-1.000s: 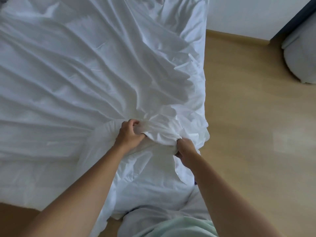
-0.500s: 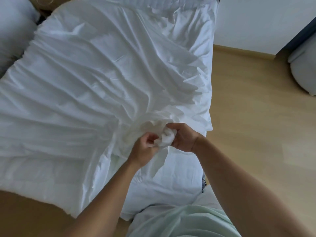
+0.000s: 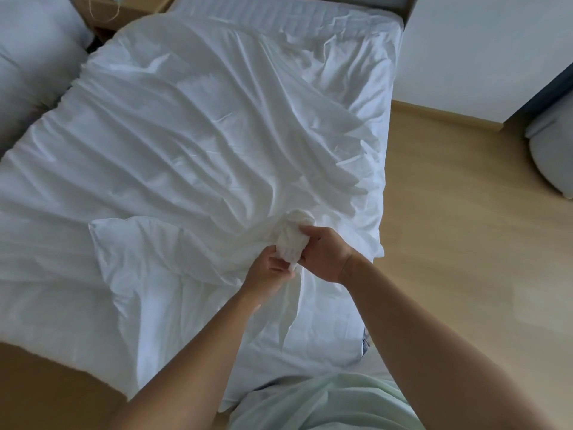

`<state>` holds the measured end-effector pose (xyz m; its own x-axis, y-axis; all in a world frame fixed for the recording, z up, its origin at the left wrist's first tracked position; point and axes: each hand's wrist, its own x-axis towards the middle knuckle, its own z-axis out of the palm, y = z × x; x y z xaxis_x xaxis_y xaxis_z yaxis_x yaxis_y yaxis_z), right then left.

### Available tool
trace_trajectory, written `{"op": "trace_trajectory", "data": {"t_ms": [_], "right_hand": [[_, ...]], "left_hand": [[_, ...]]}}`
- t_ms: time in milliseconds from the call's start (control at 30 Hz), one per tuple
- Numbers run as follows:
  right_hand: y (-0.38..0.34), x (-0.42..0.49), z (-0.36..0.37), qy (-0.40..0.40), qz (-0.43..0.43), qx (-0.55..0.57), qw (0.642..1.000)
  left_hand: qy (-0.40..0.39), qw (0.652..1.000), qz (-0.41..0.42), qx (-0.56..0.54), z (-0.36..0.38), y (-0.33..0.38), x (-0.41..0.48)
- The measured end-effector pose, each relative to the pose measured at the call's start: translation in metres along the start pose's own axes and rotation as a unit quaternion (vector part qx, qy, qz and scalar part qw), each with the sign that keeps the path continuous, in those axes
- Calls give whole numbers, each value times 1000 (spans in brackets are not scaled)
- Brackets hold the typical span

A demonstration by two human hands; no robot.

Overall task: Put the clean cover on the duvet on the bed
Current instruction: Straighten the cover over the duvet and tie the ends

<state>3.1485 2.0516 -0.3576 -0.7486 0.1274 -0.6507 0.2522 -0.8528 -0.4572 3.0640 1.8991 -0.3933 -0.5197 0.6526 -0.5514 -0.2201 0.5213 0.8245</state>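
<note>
The white cover lies wrinkled across the bed, one part gathered into a tight bunch near the right-hand edge — both hands close together on it. The left hand pinches the bunch from below and the right hand grips it from the side, with wooden floor beyond and a pillow far left

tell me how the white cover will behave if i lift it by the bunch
Probably floppy: the duvet cover lies in soft creases fanning from the wad that left hand and right hand grip. Likely thin and light: a tail hangs limp below them. Lifting there would probably drag the rest along.
</note>
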Motion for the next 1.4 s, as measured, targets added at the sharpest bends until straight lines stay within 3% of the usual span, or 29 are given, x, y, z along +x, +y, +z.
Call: {"op": "trace_trajectory", "data": {"t_ms": [100, 300, 400, 500, 600, 667, 800, 867, 1000, 1067, 1133, 1233, 1400], "right_hand": [[-1, 3, -1, 36, -14, -15, 999], [0, 14, -1, 152, -41, 31, 987], [-1, 16, -8, 203, -51, 38, 977], [-4, 16, -18, 280, -54, 26, 958], [-9, 16, -20, 314, -44, 4, 948], [-10, 18, -15, 322, -39, -2, 946], [-9, 19, -7, 335, -19, -32, 942], [-7, 17, -8, 341, -12, -39, 939], [-8, 11, -17, 334, -18, -52, 941], [-13, 11, -23, 344, -33, -74, 935], [-16, 12, -29, 354, -50, -117, 927], [-15, 9, -35, 356, -65, -191, 912], [-2, -16, -49, 310, -94, -305, 896]], "left_hand": [[82, 995, -6, 49, 12, -9, 11], [66, 969, -83, 225, 46, -51, 19], [143, 975, -79, 150, 59, -67, 20], [172, 976, -126, 37, 59, -68, 25], [214, 964, -160, 15, 52, -70, 23], [192, 963, -189, 24, 50, -74, 19], [24, 973, -227, -23, 65, -74, 13], [-24, 971, -236, 1, 76, -81, 12], [42, 965, -202, 165, 88, -97, 15], [13, 979, -179, 94, 91, -94, 13], [-29, 982, -177, -54, 92, -83, 6], [-39, 946, -196, -254, 76, -66, -10], [-62, 906, -209, -363, 60, -55, -33]]}}
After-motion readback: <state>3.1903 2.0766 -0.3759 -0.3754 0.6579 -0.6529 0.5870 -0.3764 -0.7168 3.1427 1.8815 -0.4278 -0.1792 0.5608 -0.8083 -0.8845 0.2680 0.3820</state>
